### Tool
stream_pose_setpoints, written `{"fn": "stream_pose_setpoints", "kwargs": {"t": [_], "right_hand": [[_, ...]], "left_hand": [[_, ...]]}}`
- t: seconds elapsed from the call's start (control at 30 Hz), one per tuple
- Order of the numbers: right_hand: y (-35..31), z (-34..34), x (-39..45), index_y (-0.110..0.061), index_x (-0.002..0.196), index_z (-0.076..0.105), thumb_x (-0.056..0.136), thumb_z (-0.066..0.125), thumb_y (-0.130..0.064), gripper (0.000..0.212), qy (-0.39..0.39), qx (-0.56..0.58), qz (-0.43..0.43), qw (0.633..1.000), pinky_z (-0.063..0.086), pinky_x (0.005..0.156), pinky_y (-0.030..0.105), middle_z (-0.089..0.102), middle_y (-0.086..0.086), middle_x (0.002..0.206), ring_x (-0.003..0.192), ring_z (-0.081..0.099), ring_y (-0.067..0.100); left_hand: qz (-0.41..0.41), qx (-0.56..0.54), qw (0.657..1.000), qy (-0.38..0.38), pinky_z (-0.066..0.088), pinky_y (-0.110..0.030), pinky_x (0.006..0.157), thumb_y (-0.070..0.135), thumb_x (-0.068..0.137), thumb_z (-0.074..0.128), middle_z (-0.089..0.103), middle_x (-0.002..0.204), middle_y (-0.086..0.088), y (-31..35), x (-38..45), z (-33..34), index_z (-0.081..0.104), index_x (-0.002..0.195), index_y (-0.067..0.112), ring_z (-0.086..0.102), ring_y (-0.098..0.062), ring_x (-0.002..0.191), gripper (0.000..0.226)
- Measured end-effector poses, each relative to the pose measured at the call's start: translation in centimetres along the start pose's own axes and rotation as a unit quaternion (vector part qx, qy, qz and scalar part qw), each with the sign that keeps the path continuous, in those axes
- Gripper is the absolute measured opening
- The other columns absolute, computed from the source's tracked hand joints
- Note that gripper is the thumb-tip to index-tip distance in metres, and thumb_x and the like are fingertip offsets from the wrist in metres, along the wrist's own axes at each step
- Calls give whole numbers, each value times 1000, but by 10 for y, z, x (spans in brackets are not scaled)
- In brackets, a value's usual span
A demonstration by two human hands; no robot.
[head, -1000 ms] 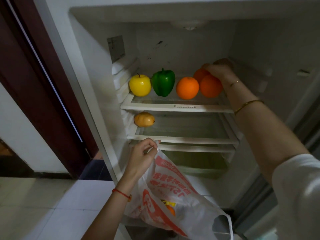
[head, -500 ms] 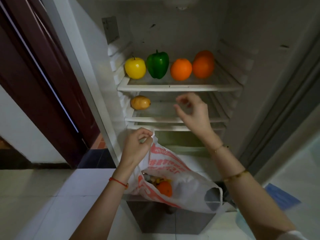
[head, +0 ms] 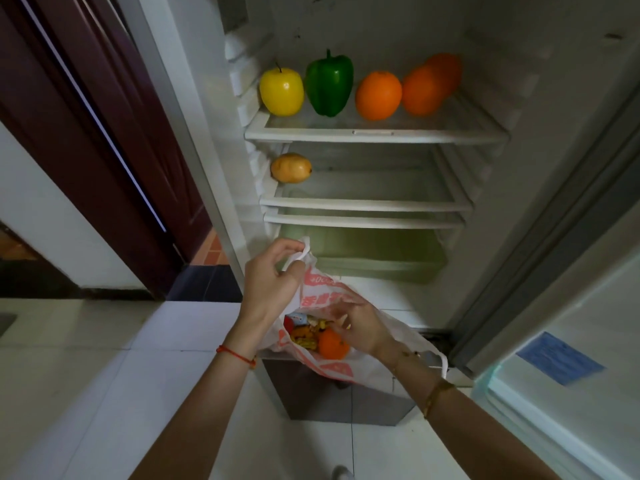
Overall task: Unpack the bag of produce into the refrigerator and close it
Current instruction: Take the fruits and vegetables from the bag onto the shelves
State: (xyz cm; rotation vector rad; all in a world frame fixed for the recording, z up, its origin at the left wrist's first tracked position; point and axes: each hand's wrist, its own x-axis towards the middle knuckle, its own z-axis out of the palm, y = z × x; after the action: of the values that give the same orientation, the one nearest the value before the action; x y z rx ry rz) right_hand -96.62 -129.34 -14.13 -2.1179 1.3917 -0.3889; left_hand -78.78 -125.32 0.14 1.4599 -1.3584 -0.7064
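I stand at the open refrigerator; its top shelf (head: 377, 135) holds a yellow apple (head: 281, 92), a green pepper (head: 329, 83) and three oranges (head: 378, 95). A brownish-yellow fruit (head: 291, 167) lies at the left of the second shelf. My left hand (head: 270, 282) grips a handle of the white and red plastic bag (head: 346, 370), holding it up in front of the crisper drawer. My right hand (head: 360, 327) is inside the bag's mouth, fingers bent over the contents beside an orange fruit (head: 332, 344). I see nothing plainly held in it. Small yellow and red items lie deeper in the bag.
The greenish crisper drawer (head: 374, 251) sits below two bare shelves. The open refrigerator door (head: 571, 341) stands at the right. A dark red room door (head: 104, 133) is at the left. A grey lower compartment front (head: 339, 400) is under the bag, on a white tiled floor.
My right hand left the oranges on the top shelf, came down and went into the bag. My view tilted downward. My left hand kept its hold on the bag handle.
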Motion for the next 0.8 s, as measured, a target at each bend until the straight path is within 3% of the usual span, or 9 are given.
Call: {"fn": "stream_pose_setpoints", "kwargs": {"t": [0.1,0.33,0.53,0.7,0.8], "right_hand": [[6,13,4,-19,132,55,90,58,-27,43,-46,-59,50,996,47,99,31,61,4,131,117,59,23],[9,37,6,-28,140,40,86,62,-41,59,-81,-43,137,986,44,105,34,48,0,140,125,50,22],[11,57,11,-20,143,26,82,59,-62,82,-90,-73,200,973,45,101,38,44,7,139,121,51,25],[11,70,13,-15,149,16,84,51,-69,91,-84,-98,207,970,38,109,43,40,9,145,128,47,27],[12,73,15,-15,148,17,81,53,-70,94,-74,-85,213,971,41,107,43,44,8,142,125,50,25]], "left_hand": [[0,-2,1000,-2,42,-6,80,-1,87,59,64,99,25,-1,-3,-3,62,89,36,57,5,103,38],[-4,-15,1000,0,41,1,71,-3,88,59,63,97,26,1,-8,-5,63,90,33,53,27,89,36],[-5,-30,1000,0,43,0,66,-5,89,58,64,97,19,3,-7,-3,66,98,19,56,26,79,26],[-13,-34,999,-2,43,0,65,-4,89,58,64,99,19,2,-4,-2,66,98,20,56,26,81,27],[-18,-31,999,-1,43,0,66,-2,89,59,64,100,18,1,-3,-2,66,98,23,54,27,86,27]]}}
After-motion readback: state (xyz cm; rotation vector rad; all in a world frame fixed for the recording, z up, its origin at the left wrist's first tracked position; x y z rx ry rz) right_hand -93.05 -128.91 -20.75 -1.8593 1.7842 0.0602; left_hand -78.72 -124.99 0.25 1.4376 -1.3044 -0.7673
